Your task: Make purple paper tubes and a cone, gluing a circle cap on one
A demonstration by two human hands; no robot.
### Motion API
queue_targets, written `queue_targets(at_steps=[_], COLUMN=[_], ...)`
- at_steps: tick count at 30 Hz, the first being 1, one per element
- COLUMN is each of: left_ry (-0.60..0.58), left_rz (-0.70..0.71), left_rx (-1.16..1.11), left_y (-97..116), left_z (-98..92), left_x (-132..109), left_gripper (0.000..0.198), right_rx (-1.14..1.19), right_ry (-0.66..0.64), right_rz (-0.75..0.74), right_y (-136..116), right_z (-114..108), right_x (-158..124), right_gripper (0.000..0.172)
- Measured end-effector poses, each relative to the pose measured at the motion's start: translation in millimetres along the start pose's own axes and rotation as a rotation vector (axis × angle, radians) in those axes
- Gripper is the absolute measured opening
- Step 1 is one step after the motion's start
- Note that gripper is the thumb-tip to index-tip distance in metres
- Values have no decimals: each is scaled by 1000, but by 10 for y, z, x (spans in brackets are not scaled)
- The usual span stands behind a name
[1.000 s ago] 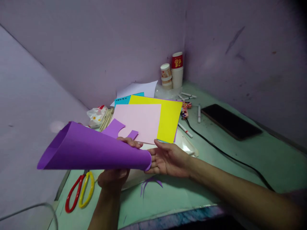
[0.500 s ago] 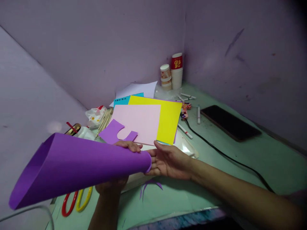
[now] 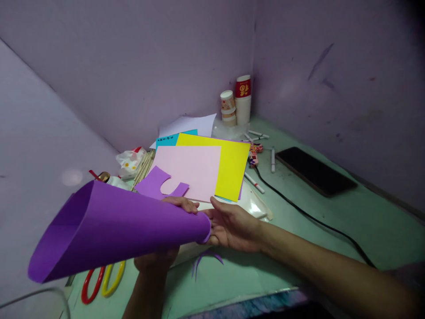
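A purple paper sheet rolled into a cone (image 3: pixel 116 230) is held above the green table (image 3: pixel 332 221), wide mouth to the lower left, narrow tip to the right. My left hand (image 3: pixel 159 259) wraps round the cone from below, fingers showing over its top near the tip. My right hand (image 3: pixel 229 226) holds the narrow tip, fingers curled against it. Behind the cone lie a purple offcut (image 3: pixel 156 184), a pink sheet (image 3: pixel 195 170) and a yellow sheet (image 3: pixel 232 164).
Red and yellow scissors (image 3: pixel 99 281) lie under the cone at the left. Paper cups (image 3: pixel 241 104) stand in the far corner. Marker pens (image 3: pixel 272 157), a dark tablet (image 3: pixel 315 170) and a black cable (image 3: pixel 315 217) lie to the right. Purple slivers (image 3: pixel 206 259) lie near the front edge.
The cone's wide mouth dropped toward the lower left, then rose slightly. Both hands stayed on the narrow end.
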State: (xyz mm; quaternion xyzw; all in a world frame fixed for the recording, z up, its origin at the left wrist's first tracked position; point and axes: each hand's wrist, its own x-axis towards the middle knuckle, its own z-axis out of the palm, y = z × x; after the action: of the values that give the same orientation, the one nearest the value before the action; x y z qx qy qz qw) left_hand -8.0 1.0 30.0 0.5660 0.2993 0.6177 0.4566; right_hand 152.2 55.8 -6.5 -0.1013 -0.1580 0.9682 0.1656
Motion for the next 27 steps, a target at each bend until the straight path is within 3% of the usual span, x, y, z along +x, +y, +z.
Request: queue_targets(at_steps=[4, 7, 10, 13, 15, 21, 27], left_ry=[102, 335, 516, 543, 552, 614, 718], left_rz=[-81, -111, -226, -268, -259, -221, -286], left_rx=[-195, -482, -648, -648, -628, -584, -543], left_y=[49, 76, 63, 28, 0, -81, -86], left_z=[26, -87, -269, -370, -364, -201, -27], left_x=[-6, -6, 14, 45, 65, 103, 124], left_gripper=[52, 50, 56, 63, 61, 59, 47], right_rx=[-43, -112, -164, -243, -358, -1003, -1342], right_ry=[-61, 4, 111, 137, 161, 330, 426], right_rz=[43, 71, 12, -61, -187, -820, -1154], right_y=[-32, -89, -116, -84, -47, 63, 162], right_z=[-4, 45, 53, 13, -4, 72, 85], right_x=[-24, -53, -58, -42, -31, -42, -36], right_gripper=[72, 76, 68, 48, 35, 34, 40])
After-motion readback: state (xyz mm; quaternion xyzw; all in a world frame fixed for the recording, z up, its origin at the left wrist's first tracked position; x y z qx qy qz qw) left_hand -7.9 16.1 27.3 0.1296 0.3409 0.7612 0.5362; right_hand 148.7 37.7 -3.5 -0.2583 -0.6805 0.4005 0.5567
